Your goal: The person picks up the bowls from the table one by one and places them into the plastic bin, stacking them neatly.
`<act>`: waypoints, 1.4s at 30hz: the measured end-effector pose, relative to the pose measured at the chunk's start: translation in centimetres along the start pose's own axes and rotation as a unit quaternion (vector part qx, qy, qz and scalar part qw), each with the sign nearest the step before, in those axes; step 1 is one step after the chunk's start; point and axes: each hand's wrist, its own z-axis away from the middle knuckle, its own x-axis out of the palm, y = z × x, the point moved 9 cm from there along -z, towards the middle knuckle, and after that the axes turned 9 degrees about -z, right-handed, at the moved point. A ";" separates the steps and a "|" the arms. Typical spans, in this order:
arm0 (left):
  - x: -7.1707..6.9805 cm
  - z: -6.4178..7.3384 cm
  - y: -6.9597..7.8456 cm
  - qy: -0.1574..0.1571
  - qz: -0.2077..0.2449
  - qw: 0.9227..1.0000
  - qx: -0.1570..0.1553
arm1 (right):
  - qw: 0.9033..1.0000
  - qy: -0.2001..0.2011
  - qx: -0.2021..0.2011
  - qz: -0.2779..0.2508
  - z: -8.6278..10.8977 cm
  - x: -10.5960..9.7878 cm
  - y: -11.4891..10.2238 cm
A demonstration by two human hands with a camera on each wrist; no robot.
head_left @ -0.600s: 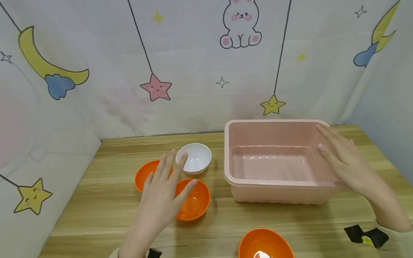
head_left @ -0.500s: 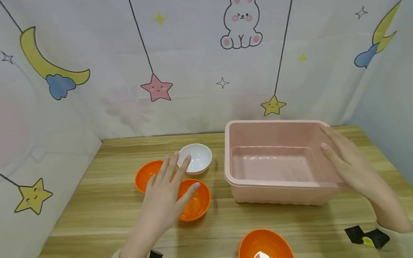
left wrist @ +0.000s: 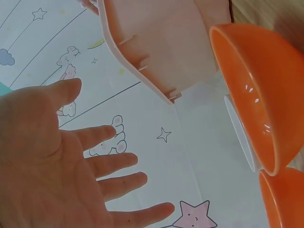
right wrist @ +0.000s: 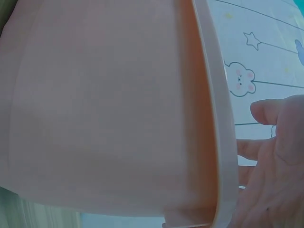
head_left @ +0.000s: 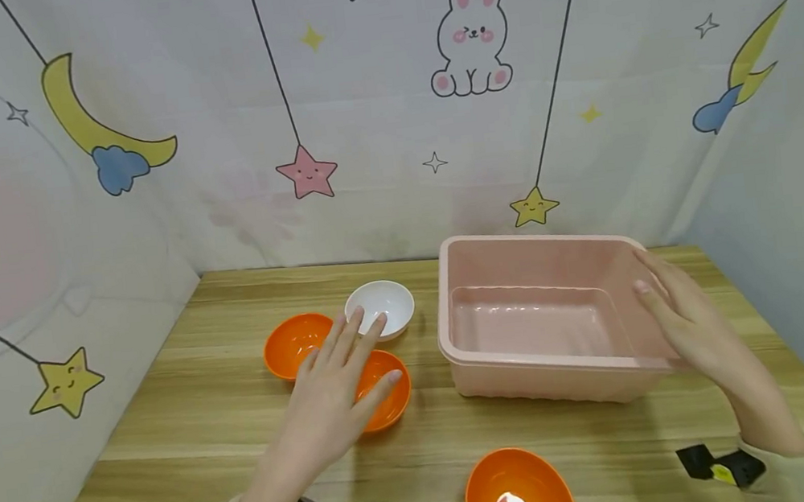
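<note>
My left hand [head_left: 326, 408] hovers with spread fingers over the orange bowl [head_left: 392, 389] in the middle left, hiding part of it. The left wrist view shows its bare palm [left wrist: 42, 161], holding nothing, beside the tilted-looking orange bowl [left wrist: 280, 80]. Behind that bowl sit another orange bowl [head_left: 288, 347] and a white bowl [head_left: 394, 304], which the fingertips overlap in the head view. My right hand [head_left: 697, 336], fingers extended and thumb apart, is at the right rim of the pink basin [head_left: 551, 359]. In the right wrist view its fingers pass behind the basin's rim [right wrist: 223, 118].
One more orange bowl [head_left: 515, 486] sits at the near edge of the wooden table [head_left: 175, 459], cut off by the frame. Printed cloth [head_left: 375, 124] hangs behind the table and along both sides.
My left hand has shifted slightly right and down, uncovering more of the back-left orange bowl. My right hand has drifted a little right. The bowls and basin keep their places.
</note>
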 end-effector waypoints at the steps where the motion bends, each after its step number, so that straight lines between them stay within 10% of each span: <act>1: 0.0 0.1 0.1 -0.002 0.006 1.000 0.001 | 1.000 -0.002 0.000 -0.003 0.0 0.0 0.1; 42: 0.0 2.5 4.9 0.004 0.042 0.995 0.089 | 0.994 0.002 0.077 -0.084 1.2 -0.6 4.3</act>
